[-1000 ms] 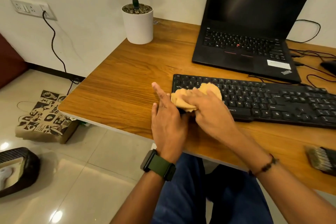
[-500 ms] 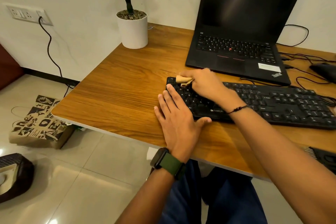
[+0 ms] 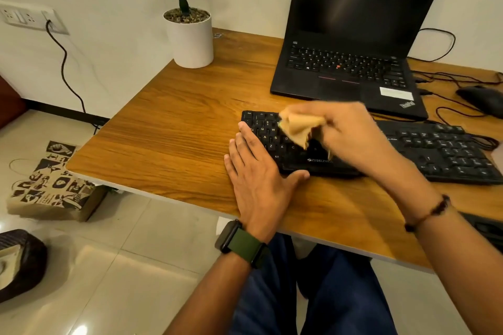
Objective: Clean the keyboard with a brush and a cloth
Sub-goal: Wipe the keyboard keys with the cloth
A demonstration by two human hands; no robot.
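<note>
— Keyboard point(image 3: 435, 149) first: where is it?

— Black and long, flat on the wooden desk point(image 3: 177, 130), at about 6 o'clock from the laptop point(image 3: 348, 68).

— What about the cloth point(image 3: 298, 126)?

— It is tan and bunched up. The right hand point(image 3: 351, 136) pinches it over the letter keys on the keyboard's left part. That hand is blurry.

— And the left hand point(image 3: 257, 171)?

— It lies flat, fingers straight, holding nothing. It presses on the keyboard's left end, and its thumb touches the front edge.

— Do you see a brush?

— I cannot tell. Something dark pokes in at the frame's 3 o'clock edge, low down.

— What else is on the desk?

— A white plant pot point(image 3: 190, 38) at 10 o'clock from the keyboard, and a black mouse point(image 3: 481, 99) at 3 o'clock from the laptop.
</note>
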